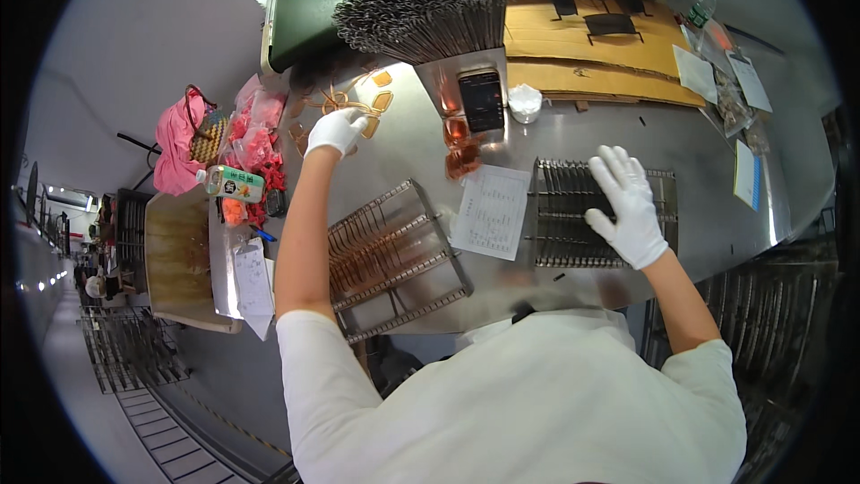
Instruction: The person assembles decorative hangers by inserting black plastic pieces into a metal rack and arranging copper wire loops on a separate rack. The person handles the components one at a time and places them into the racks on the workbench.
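My left hand [334,132], in a white glove, is at the far left of the metal table among copper-coloured loops with flat tabs [382,101]. Its fingers are bunched together at these pieces; what they pinch, if anything, is hidden. My right hand [627,206], also gloved in white, lies with fingers spread over a metal rack [661,186] filled with a row of thin dark pieces [564,226]. Below my left hand a second slotted rack [414,291] sits at an angle, holding copper-toned wire pieces [367,251] in part of its slots.
A printed sheet [491,212] lies between the racks. Beyond it stand a phone [481,99], a small white tub [525,105] and a tall bundle of dark hooked rods [430,13]. Cardboard [591,45] fills the back. Pink bags [255,130] and a bottle [235,183] crowd the left edge.
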